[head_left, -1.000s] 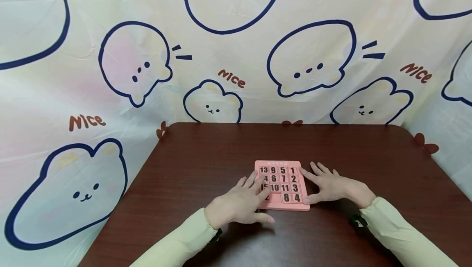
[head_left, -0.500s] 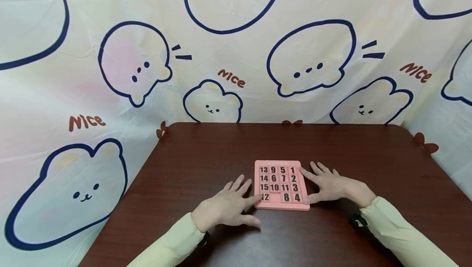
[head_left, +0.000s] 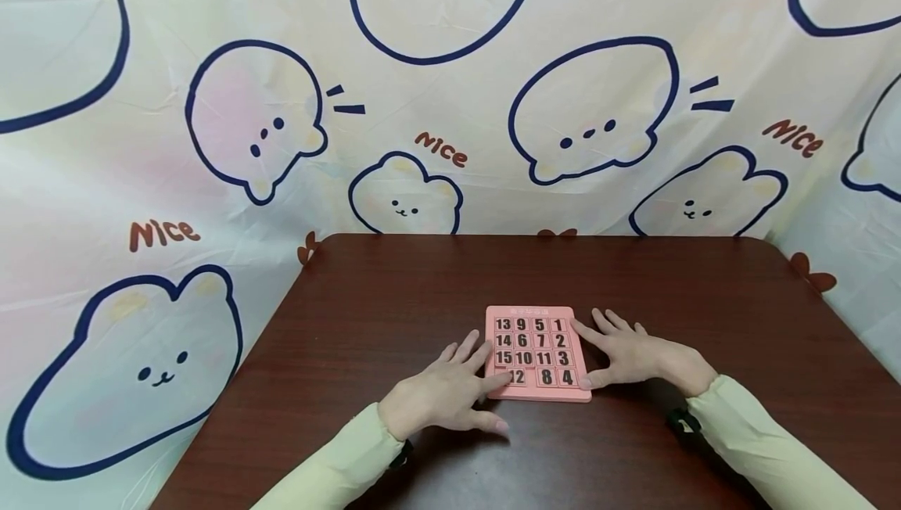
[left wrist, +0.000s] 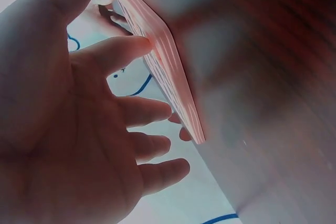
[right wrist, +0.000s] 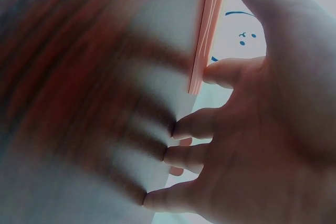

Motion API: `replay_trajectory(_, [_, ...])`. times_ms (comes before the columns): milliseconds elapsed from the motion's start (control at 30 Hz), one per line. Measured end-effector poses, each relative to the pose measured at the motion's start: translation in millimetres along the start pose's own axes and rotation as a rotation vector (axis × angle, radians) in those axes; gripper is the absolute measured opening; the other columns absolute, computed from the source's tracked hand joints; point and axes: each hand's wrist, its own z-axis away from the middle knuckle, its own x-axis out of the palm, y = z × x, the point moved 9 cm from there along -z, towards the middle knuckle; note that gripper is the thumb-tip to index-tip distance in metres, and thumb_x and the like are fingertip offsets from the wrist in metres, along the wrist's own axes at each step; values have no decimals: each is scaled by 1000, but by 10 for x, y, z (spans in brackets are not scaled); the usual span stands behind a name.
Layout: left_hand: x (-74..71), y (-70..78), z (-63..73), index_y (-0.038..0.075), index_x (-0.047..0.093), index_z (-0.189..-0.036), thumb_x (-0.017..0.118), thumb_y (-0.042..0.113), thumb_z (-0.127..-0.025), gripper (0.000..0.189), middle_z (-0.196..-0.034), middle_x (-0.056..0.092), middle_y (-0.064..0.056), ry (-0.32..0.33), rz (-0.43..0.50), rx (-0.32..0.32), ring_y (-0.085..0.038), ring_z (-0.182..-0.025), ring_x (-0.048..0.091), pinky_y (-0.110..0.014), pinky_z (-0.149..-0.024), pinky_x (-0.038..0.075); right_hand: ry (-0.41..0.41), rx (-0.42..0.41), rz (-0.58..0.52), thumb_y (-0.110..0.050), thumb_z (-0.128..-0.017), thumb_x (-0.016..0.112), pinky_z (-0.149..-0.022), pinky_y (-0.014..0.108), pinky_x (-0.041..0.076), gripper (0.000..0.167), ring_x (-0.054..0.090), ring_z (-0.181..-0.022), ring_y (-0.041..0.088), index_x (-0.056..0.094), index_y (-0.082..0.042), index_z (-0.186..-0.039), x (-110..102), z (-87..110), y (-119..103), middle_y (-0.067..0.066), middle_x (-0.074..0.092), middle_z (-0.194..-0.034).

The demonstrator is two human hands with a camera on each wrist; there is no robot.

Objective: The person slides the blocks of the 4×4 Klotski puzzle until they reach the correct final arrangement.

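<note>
A pink number slide puzzle (head_left: 540, 394) lies flat on the dark wooden table. Its black-numbered tiles fill the frame except for a gap in the bottom row at the left. My left hand (head_left: 439, 396) comes in from the left, fingers spread, and its index fingertip rests on the tile marked 12 (head_left: 518, 377). In the left wrist view that fingertip meets the puzzle's face, while the other fingers stay off it. My right hand (head_left: 629, 353) steadies the right edge, index finger near the top corner and thumb at the bottom one; its remaining fingers stretch out onto the table.
The brown table (head_left: 394, 283) spreads around the puzzle on every side. Behind it hangs a pale cloth (head_left: 486, 103) printed with cartoon bears and the word Nice. Both sleeves are light, with a dark strap at each wrist.
My left hand first drew back leftward off the puzzle, then pushed right with its index finger. The 12 tile has slid right, moving the gap to the corner. My right hand has stayed still.
</note>
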Motion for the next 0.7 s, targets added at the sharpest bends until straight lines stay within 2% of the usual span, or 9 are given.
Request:
replay_trajectory(200, [-3,87,-75,42,38,-149,48,78,-84,75,-164,20,-12,17,-31,27,-35,-154,7,-51,-120,23,0,16,4,-74,-75,65,-104,79,14,108,10,-146,54,23,-18,-157,4,-24,21,32,14,-160])
replay_trajectory(433, [-6,142,-124,44,36,-149,48,76,-85,73,-165,19,-10,0,18,28,-34,-154,4,-51,-121,20,7,11,1,-74,-75,65,-104,79,14,108,10,-146,54,23,-18,-157,3,-23,33,32,14,-160])
replay_trajectory(567, [-32,109,-151,39,34,-152,46,75,-87,75,-165,19,-11,12,27,20,-34,-154,6,-52,-121,21,7,13,-1,-74,-75,65,-104,79,14,108,10,-146,54,23,-19,-157,8,-20,32,31,14,-160])
replay_trajectory(700, [-66,9,-166,35,32,-153,45,74,-88,78,-165,19,-11,19,19,-16,-34,-154,6,-52,-120,22,9,15,-3,-73,-75,66,-104,79,14,108,10,-146,54,23,-18,-157,9,-16,33,31,15,-160])
